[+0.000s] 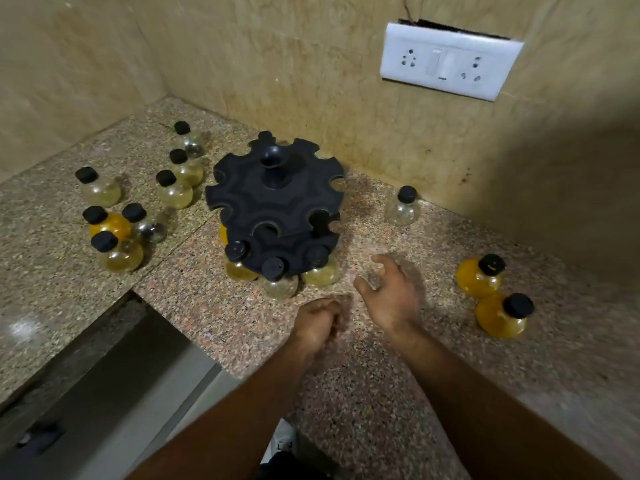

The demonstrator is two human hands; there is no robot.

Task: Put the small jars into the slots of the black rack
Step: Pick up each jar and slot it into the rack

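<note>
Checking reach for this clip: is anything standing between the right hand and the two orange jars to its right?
Nothing visible does. Only bare granite counter lies between the right hand and the nearer orange jar; the other orange jar stands beside it, closer to the person.

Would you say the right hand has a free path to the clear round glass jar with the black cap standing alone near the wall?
Probably yes: only bare granite counter lies between the open right hand and that clear glass jar.
</note>
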